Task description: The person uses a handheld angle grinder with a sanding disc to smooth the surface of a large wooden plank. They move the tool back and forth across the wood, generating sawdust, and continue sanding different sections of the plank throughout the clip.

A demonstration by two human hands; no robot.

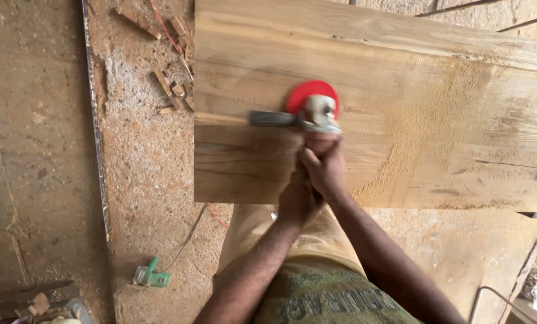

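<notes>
While the grinder (316, 111) with its red disc sits flat on the wide plank (400, 90), just beyond the knuckles, both hands wrap tightly around its body: the right hand (325, 165) closed on top, the left hand (298, 195) clamped beneath and behind it. A side handle sticks out to the left of the hands, ungripped, so a snag in the grain could likely twist the tool loose. Loose sawdust (424, 132) heaped to the right of the hands may hide the surface and let the disc dig unevenly. Nearer the body, a cable (190, 234) trails over the dusty floor (148, 180) toward a green tool (150, 277); it could catch a foot. Wood scraps (172, 90) lie far left.
</notes>
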